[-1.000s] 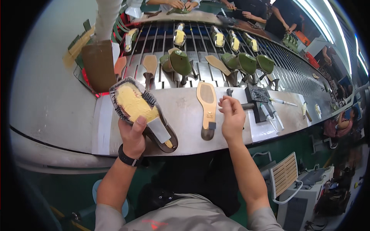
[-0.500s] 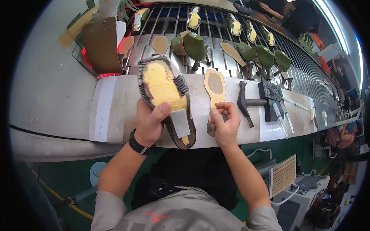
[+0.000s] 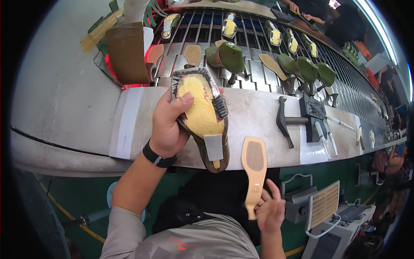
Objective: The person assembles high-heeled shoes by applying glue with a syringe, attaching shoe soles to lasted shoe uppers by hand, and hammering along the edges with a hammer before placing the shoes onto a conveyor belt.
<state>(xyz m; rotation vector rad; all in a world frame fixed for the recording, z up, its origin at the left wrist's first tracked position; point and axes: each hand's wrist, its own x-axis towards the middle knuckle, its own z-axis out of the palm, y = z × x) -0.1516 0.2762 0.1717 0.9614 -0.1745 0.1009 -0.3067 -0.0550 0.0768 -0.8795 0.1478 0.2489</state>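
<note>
My left hand (image 3: 170,116) grips an unsoled shoe (image 3: 217,149) with its underside turned up. Yellow filler (image 3: 196,99) covers the middle of that underside, gathered dark and grey edges ring the toe, and a pale patch (image 3: 213,146) lies toward the heel. Off the near table edge, my right hand (image 3: 271,211) holds a tan shoe sole (image 3: 255,172) by its narrow end. A darker textured oval marks the sole's wide part. Some of the right fingers are raised and apart, and the sole does not touch the shoe.
A hammer (image 3: 282,123) lies beside a dark block (image 3: 312,116), with white-handled tools (image 3: 322,136) to its right. Beyond the table edge (image 3: 241,101), a slatted conveyor (image 3: 202,32) carries green heeled shoes (image 3: 230,57), loose soles (image 3: 272,66) and yellow-filled shoes. A brown panel (image 3: 125,54) stands at left.
My right hand has lifted the tan sole off the table and drawn it toward my body, past the near edge. The left hand still grips the shoe, now turned more upright. The view has shifted slightly.
</note>
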